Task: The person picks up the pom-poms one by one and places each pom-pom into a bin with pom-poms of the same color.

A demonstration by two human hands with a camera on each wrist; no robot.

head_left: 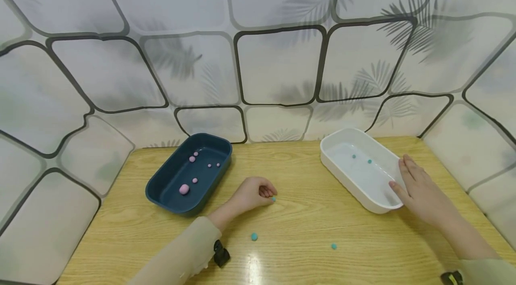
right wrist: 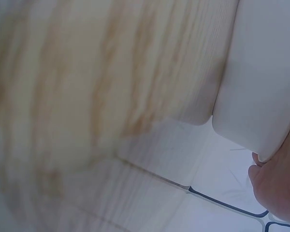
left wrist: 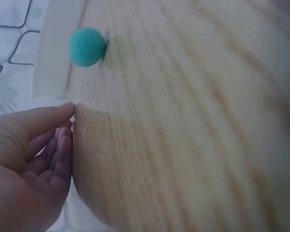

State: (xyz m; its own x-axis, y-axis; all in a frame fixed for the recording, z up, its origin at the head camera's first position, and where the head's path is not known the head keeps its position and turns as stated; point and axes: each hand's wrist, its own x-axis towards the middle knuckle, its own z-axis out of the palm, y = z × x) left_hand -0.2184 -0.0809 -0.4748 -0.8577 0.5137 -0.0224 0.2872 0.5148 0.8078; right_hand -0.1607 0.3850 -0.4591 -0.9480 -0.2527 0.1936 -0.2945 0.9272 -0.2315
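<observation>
My left hand is low over the middle of the table, thumb and fingertips pinching a small teal ball; the fingers hide that ball in the left wrist view. A larger teal ball lies on the wood nearer me, and another small teal ball lies further right. With fingers extended, my right hand rests on the right rim of a white tray, the thumb reaching over its near end. Inside that tray are two small teal balls.
A dark blue tray stands to the left, holding several pink balls of different sizes. The wood-grain table is bordered by a patterned wall behind and on both sides.
</observation>
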